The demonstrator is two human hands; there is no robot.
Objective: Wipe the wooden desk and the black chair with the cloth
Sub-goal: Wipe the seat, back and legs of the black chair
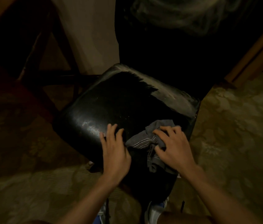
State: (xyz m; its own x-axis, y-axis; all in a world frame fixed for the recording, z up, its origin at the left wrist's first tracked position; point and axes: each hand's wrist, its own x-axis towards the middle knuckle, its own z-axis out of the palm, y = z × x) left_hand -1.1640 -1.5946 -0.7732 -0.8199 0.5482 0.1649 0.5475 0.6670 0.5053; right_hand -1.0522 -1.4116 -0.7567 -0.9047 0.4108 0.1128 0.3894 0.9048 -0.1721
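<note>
The black chair (121,104) fills the middle of the head view, its padded seat glossy and dark, with a pale dusty band along the far right edge near the backrest. A crumpled grey cloth (145,141) with a striped hem lies on the near right part of the seat. My right hand (171,146) lies on the cloth with its fingers curled into the fabric. My left hand (114,147) rests flat on the seat just left of the cloth, fingers straight and spread. The chair's tall black backrest (176,38) shows dusty smears near its top.
Dark wooden desk legs and crossbars (35,50) stand at the left, close to the chair. A wooden frame edge (255,52) runs along the upper right. Patterned carpet (234,126) surrounds the chair. My shoes show under the seat's near edge.
</note>
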